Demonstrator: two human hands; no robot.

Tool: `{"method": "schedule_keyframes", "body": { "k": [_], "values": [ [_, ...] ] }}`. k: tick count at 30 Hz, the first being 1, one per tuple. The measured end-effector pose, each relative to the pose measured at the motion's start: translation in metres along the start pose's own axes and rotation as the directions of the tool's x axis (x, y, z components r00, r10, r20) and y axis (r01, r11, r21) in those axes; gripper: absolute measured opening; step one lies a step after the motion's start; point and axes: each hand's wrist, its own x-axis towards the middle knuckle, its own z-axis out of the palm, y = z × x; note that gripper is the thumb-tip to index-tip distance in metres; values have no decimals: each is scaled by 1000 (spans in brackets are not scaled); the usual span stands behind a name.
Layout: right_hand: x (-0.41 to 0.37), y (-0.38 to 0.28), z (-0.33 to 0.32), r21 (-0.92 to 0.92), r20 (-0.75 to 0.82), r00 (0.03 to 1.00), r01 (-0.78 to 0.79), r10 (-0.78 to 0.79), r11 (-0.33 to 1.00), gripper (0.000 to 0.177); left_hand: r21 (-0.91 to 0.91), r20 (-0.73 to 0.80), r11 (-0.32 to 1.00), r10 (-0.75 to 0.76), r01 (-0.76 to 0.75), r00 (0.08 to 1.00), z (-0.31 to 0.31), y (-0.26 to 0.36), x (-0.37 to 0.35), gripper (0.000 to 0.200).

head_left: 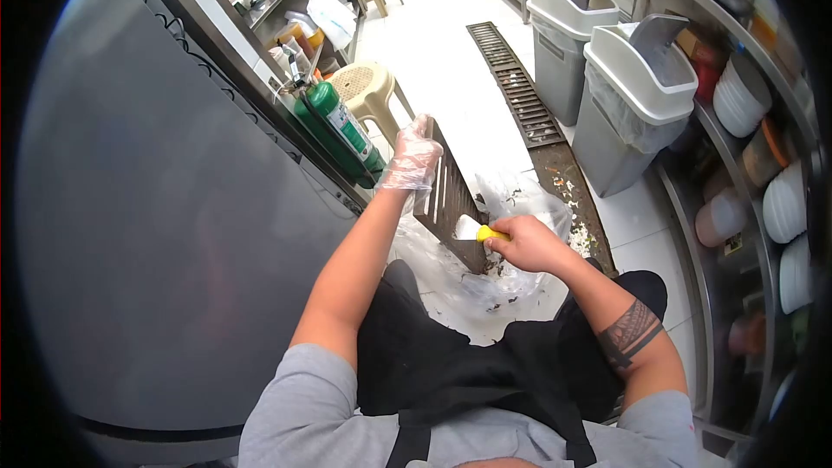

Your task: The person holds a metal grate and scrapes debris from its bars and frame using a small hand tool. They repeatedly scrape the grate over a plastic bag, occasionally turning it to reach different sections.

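Note:
My left hand (414,156), in a clear plastic glove, is closed on the upper end of a dirty slotted drain grate (452,199). The grate is tilted up, its lower end over a clear plastic bag (511,290) spread on the floor with dark scraps in it. My bare right hand (526,244) grips the yellow handle of a scraper (469,230), whose pale blade lies against the grate's lower part. Beside the bag, an uncovered stretch of floor drain (572,199) holds food scraps.
Other grates (517,87) cover the drain farther ahead. Two grey bins (598,152) with white lids stand to the right, before shelves of bowls (784,204). At left are a green cylinder (342,130), a beige stool (362,87) and a large grey panel (173,208).

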Motion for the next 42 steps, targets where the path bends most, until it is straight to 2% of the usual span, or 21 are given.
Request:
{"method": "schedule_keyframes", "body": {
  "k": [4, 9, 10, 11, 12, 13, 15, 17, 19, 21, 23, 25, 27, 29, 31, 32, 35, 37, 39, 40, 42],
  "values": [
    [-1, 12, 0, -42, -4, 1000, 15, -15, 999, 34, 39, 18, 999, -9, 9, 1000, -9, 4, -1, 67],
    [6, 4, -7, 157, -20, 994, -99, 103, 983, 33, 30, 87, 998, -64, 62, 994, -22, 25, -16, 71],
    [10, 5, -5, 109, -52, 996, -70, 76, 992, 31, -31, 63, 999, -27, 29, 998, -18, 25, -17, 73],
    [13, 12, 0, 95, -101, 993, -48, 57, 994, 32, 123, 49, 991, -50, 43, 998, -20, 15, -12, 73],
    [14, 15, 0, 109, -115, 992, -28, 41, 994, 33, 34, 7, 995, 91, -91, 996, -12, -52, 21, 74],
    [19, 22, 4, 87, -129, 991, -27, 38, 996, 35, 32, 83, 998, 52, -55, 995, -17, -25, 10, 74],
    [17, 19, 4, 159, -149, 985, -65, 89, 985, 35, -238, 243, 967, -33, 93, 969, -23, -17, 2, 69],
    [18, 17, 7, 264, -159, 974, -118, 164, 957, 36, -29, 99, 999, -24, 27, 995, -17, -6, -2, 76],
    [22, 8, 9, 230, -167, 974, -110, 151, 967, 33, -130, 143, 988, -62, 81, 988, -13, 35, -21, 61],
    [23, 10, 19, 121, -190, 977, -73, 95, 990, 36, -359, 201, 923, -69, 139, 977, -8, 38, -30, 52],
    [30, 2, 28, 123, -395, 916, 129, -71, 984, 37, -387, 189, 920, 14, 62, 982, -7, 29, -23, 55],
    [37, 3, 30, 119, -419, 900, 185, -120, 976, 39, -396, 214, 911, -28, 113, 976, -7, 23, -20, 60],
    [45, 1, 29, 74, -340, 927, 193, -157, 978, 39, -256, 165, 966, -4, 47, 986, -6, 19, -15, 67],
    [57, -7, 30, 5, -330, 923, 209, -196, 978, 29, -308, 202, 949, -2, 66, 979, -8, 13, -7, 71],
    [55, -14, 24, -230, -119, 970, 179, -210, 957, 37, -297, 131, 946, -95, 130, 987, -2, 19, -11, 72],
    [54, -10, 27, -262, -62, 957, 260, -285, 930, 36, -323, 84, 942, -73, 96, 994, 5, 25, -13, 69],
    [49, -11, 28, -169, -30, 981, 183, -191, 968, 37, -207, 192, 967, -112, 152, 975, 4, 33, -14, 69],
    [48, -11, 28, -79, -68, 983, 168, -173, 983, 28, -211, 139, 971, -86, 114, 987, 12, 29, -15, 67],
    [50, -17, 25, 324, 38, 999, 12, -26, 946, 24, -258, 143, 955, -112, 146, 983, 12, 30, -15, 73],
    [51, -19, 24, 413, 60, 997, -67, 47, 908, 28, -98, 141, 974, -190, 205, 972, 5, 37, -20, 79],
    [54, -15, 19, 509, 124, 986, -156, 108, 847, 27, -231, 125, 957, -151, 177, 981, 25, 48, -20, 78]
  ]
}}
